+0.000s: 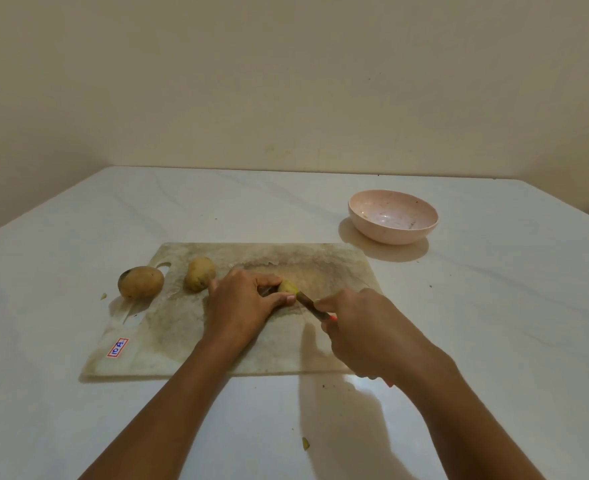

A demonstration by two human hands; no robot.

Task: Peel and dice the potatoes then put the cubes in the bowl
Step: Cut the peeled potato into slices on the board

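On the worn whitish rectangular cutting board (pixel 338 271), the left hand (pixel 241 303) grips a small yellowish potato (pixel 287 286), seemingly peeled. The right hand (pixel 362 327) is clenched round an orange-handled knife (pixel 307 302) whose blade touches it. A brown whole potato (pixel 200 273) on the board and another brown potato (pixel 140 282) at its left edge lie unpeeled, and the pale pink round bowl (pixel 390 233), well apart, holds no cubes: an early stage, in my judgement.

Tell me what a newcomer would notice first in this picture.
First, the two hands over the cutting board: the left hand holds a small potato down and the right hand holds a knife against it. A whole potato lies at the board's left edge, a second potato beside it, and a pink bowl without cubes stands on the table, far right.
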